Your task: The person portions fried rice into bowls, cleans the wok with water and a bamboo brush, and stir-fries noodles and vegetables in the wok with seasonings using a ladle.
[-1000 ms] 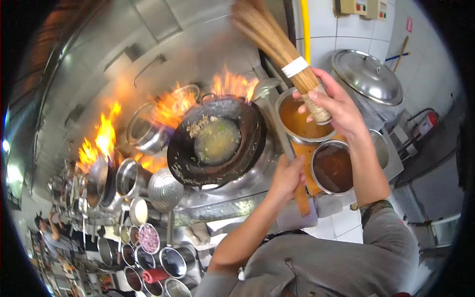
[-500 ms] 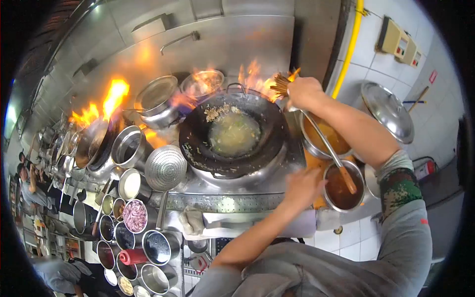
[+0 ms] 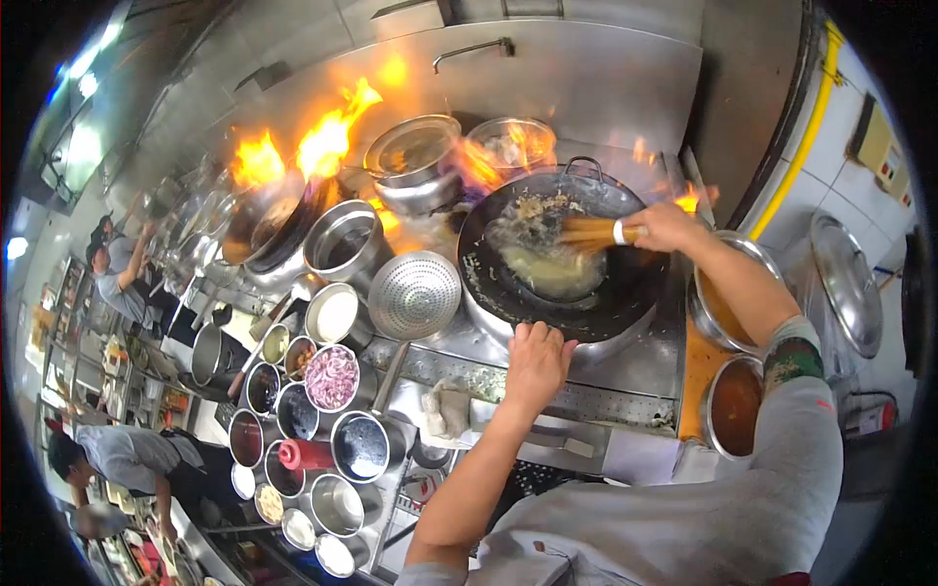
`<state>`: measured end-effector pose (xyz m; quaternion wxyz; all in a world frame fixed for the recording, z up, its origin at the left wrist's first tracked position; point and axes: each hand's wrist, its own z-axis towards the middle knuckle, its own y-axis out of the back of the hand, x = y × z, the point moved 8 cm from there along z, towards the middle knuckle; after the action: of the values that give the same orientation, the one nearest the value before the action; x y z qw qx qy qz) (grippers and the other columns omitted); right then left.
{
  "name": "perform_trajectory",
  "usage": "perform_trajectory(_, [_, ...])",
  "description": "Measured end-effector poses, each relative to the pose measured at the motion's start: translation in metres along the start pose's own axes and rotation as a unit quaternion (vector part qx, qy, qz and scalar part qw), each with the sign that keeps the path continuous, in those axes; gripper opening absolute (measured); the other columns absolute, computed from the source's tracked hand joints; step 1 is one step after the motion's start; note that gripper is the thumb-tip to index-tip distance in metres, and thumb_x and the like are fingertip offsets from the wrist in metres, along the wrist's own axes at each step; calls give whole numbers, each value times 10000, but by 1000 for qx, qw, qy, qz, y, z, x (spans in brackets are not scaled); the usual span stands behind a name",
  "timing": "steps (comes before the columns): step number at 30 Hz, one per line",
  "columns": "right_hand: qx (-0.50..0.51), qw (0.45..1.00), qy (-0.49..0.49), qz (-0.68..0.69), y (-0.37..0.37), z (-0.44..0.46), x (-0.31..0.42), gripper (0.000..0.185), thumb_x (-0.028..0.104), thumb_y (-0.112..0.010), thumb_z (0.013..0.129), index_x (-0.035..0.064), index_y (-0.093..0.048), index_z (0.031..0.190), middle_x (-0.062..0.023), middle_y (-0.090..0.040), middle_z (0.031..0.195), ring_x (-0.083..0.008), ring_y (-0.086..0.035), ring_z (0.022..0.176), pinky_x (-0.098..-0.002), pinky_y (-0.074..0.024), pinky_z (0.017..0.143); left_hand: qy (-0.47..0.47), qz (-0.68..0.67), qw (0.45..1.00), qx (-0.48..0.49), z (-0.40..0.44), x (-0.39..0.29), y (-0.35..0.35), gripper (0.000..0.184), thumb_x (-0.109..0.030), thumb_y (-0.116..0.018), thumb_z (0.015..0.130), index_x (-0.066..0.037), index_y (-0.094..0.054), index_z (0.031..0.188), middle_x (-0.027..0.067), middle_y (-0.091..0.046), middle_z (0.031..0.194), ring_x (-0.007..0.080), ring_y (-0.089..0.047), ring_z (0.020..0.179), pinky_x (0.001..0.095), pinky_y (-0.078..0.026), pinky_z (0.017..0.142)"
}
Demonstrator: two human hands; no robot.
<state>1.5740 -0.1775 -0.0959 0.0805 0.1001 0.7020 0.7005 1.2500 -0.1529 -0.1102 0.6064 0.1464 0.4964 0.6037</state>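
A black wok (image 3: 640,283) sits on the burner, with cloudy liquid (image 3: 552,273) and bits of food in it. My right hand (image 3: 666,230) is closed around a bamboo wok brush (image 3: 586,232) with a white band at its grip. The brush's bristles are down in the wok, in the liquid and blurred by motion. At the wok's near edge is my left hand (image 3: 537,359), its fingers closed over the rim; it hides the handle there.
Flames (image 3: 327,137) rise at the left and behind. A perforated strainer (image 3: 415,293) lies left of the wok, near steel pots and a bowl of sliced onion (image 3: 332,379). Pots of orange-brown sauce (image 3: 738,405) stand at right. Co-workers (image 3: 127,469) are at far left.
My right hand has brought the brush down into the wok. My left hand has moved left onto the near rim. The wooden-handled ladle no longer shows. The view has turned left.
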Motion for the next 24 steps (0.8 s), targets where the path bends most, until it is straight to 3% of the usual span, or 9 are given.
perform_trajectory(2, [-75, 995, -15, -62, 2, 20, -11, 385, 290, -671, 839, 318, -697, 1222, -125, -734, 898, -358, -706, 801, -483, -571, 708, -7, -10, 1000, 1, 10, 4, -1, 204, -237, -692, 881, -47, -641, 831, 117, -570, 895, 364, -520, 907, 477, -434, 753])
perform_trajectory(5, [-74, 996, -42, -35, -29, 42, 32, 408, 300, -673, 841, 324, -679, 1248, -131, -726, 876, -378, -700, 817, -485, -566, 715, -20, -18, 1000, 2, 7, 6, -2, 205, -234, -693, 881, -46, -633, 825, 122, -568, 883, 365, -519, 895, 483, -426, 748])
perform_trajectory(8, [-72, 995, 57, -36, -18, 28, 9, 439, 317, -686, 836, 326, -660, 1274, -125, -732, 902, -378, -701, 843, -480, -564, 750, -16, -9, 1000, 8, 15, 2, -2, 201, -230, -698, 878, -50, -629, 822, 126, -569, 884, 365, -519, 887, 478, -422, 756])
perform_trajectory(9, [-6, 999, 14, -43, -7, 18, -4, 440, 308, -708, 827, 316, -663, 1265, -124, -732, 957, -367, -701, 877, -477, -561, 775, -18, -8, 1000, 4, 16, 1, 0, 200, -229, -699, 877, -50, -629, 822, 126, -568, 883, 365, -520, 886, 476, -421, 757])
perform_trajectory(12, [-23, 997, -57, -54, 5, 19, -26, 480, 350, -706, 832, 353, -633, 1307, -110, -722, 1042, -338, -703, 898, -474, -566, 789, -15, 0, 1000, 13, 13, 5, 1, 203, -228, -704, 875, -51, -624, 813, 128, -569, 880, 364, -518, 882, 472, -420, 758])
perform_trajectory(15, [-34, 997, -67, -2, -53, 60, 16, 517, 367, -696, 836, 387, -595, 1343, -105, -719, 1019, -326, -704, 902, -472, -565, 786, -25, 5, 1000, 2, 8, 9, 1, 202, -220, -711, 867, -53, -617, 804, 129, -569, 869, 359, -518, 871, 467, -419, 754])
perform_trajectory(17, [-93, 995, -1, 25, -74, 57, 34, 540, 357, -687, 836, 398, -571, 1361, -106, -712, 1006, -332, -697, 917, -480, -561, 777, -42, 0, 999, -1, 10, 6, -4, 203, -219, -713, 865, -54, -615, 801, 128, -569, 864, 356, -519, 863, 462, -420, 751])
perform_trajectory(19, [-28, 998, 47, -17, -27, 30, 27, 506, 335, -674, 830, 383, -602, 1328, -114, -718, 1013, -346, -692, 923, -487, -559, 777, -48, 0, 999, -6, 12, 2, -4, 201, -218, -715, 862, -56, -613, 799, 127, -568, 857, 354, -519, 854, 458, -420, 748])
perform_trajectory(24, [-91, 992, -87, 16, 9, 15, -23, 464, 271, -643, 824, 346, -632, 1283, -132, -722, 963, -357, -700, 867, -498, -562, 756, -40, 9, 999, -12, 10, 1, 1, 199, -212, -717, 857, -60, -608, 790, 128, -565, 841, 354, -520, 838, 458, -421, 737])
